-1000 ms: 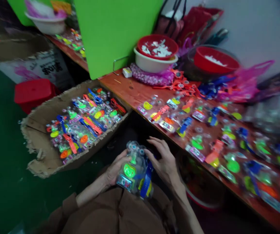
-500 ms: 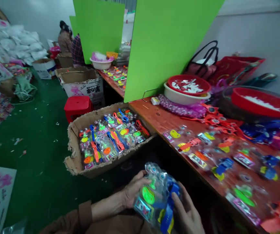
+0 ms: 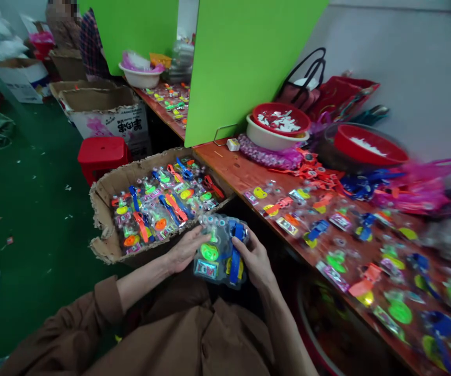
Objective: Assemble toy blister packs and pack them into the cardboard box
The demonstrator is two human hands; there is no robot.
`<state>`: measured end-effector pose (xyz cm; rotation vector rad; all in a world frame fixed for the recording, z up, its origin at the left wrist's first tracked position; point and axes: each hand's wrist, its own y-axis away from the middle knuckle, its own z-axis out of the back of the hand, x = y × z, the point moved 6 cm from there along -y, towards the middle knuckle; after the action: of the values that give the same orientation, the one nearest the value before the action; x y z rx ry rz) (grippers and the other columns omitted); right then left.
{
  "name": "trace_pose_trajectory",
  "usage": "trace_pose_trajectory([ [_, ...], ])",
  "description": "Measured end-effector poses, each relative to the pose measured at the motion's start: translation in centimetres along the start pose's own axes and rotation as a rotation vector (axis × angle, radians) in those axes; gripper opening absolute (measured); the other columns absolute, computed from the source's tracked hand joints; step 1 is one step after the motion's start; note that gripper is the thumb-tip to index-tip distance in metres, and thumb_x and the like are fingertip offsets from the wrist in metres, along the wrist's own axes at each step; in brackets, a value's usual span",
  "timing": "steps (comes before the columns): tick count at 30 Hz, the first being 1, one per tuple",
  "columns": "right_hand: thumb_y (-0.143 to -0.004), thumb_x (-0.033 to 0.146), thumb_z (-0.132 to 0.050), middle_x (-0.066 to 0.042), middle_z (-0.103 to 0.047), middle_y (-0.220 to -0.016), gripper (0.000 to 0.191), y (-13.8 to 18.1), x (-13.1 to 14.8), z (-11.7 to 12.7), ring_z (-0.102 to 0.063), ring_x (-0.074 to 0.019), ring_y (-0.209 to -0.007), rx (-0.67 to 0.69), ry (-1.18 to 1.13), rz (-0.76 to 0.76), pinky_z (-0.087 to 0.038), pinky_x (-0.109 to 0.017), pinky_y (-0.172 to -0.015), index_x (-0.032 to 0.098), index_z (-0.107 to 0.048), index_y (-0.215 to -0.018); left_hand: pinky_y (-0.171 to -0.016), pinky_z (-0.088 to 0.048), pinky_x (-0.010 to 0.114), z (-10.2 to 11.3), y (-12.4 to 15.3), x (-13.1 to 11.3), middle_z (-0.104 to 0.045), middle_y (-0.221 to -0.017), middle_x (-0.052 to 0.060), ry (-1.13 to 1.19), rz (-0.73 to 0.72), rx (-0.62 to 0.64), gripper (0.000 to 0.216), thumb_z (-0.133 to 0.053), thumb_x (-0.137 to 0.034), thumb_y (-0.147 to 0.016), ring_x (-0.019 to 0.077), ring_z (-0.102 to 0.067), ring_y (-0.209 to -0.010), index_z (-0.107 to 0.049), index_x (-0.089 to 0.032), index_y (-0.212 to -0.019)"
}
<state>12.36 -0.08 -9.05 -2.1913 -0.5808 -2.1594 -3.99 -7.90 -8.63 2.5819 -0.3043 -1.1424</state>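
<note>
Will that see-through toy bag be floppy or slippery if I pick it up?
The toy bag will probably feel light and a bit floppy, since it looks like thin clear plastic and the left hand and right hand hold it with loosely spread fingers. Its shiny wrap may be slippery. The lumpy toys inside could make it tip rather than lie flat.

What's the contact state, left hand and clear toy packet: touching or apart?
Touching. Head view: the left hand has its fingers on the side of the clear toy packet, no gap.

Dark Chinese characters on cardboard carton (image 3: 105,122), too blurred to read.
</note>
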Motion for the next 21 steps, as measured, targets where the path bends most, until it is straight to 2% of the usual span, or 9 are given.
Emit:
trace_pose_trajectory([
  [4,-0.067,0.051,-0.085,-0.008,-0.070,-0.125,0.076,-1.2,0.2,-1.9,-0.066,-0.0290,-0.113,0.066,-0.041,-0.002,-0.054,-0.044,-0.099,0.021,-0.060,-0.132,-0.085,-0.054,0.034,1.4,0.1,-1.4,-0.070,-0.122,0.013,-0.030,-0.040,-0.052,0.051,-0.075,-0.033,-0.083,0.0222,-0.070,-0.099,-0.060,-0.019,-0.131],
  [8,-0.070,0.051,-0.083,-0.007,-0.071,-0.124,0.070,-1.6,0.4,-3.8,-0.067,-0.0296,-0.112,0.135,-0.054,-0.017,-0.057,-0.041,-0.091,0.021,-0.062,-0.130,-0.080,-0.055,0.031,2.9,0.4,-2.5,-0.070,-0.119,0.014,-0.066,-0.018,-0.068,0.046,-0.073,-0.031,-0.084,0.0215,-0.070,-0.096,-0.063,-0.016,-0.126],
  [13,-0.076,0.053,-0.078,-0.007,-0.068,-0.128,0.062,-1.4,-0.1,-6.2,-0.066,-0.0287,-0.113,0.225,-0.118,-0.095,-0.059,-0.037,-0.084,0.022,-0.063,-0.129,-0.088,-0.055,0.033,4.9,1.1,-4.0,-0.071,-0.117,0.013,-0.087,0.006,-0.101,0.048,-0.075,-0.028,-0.082,0.0207,-0.070,-0.098,-0.062,-0.018,-0.128],
  [21,-0.073,0.046,-0.082,-0.004,-0.073,-0.116,0.059,-2.2,0.2,-8.9,-0.068,-0.0270,-0.106,0.263,-0.168,-0.124,-0.058,-0.039,-0.088,0.025,-0.064,-0.125,-0.090,-0.055,0.037,6.3,1.5,-6.6,-0.068,-0.126,0.016,-0.150,0.042,-0.093,0.056,-0.075,-0.029,-0.084,0.0240,-0.070,-0.102,-0.057,-0.017,-0.135],
])
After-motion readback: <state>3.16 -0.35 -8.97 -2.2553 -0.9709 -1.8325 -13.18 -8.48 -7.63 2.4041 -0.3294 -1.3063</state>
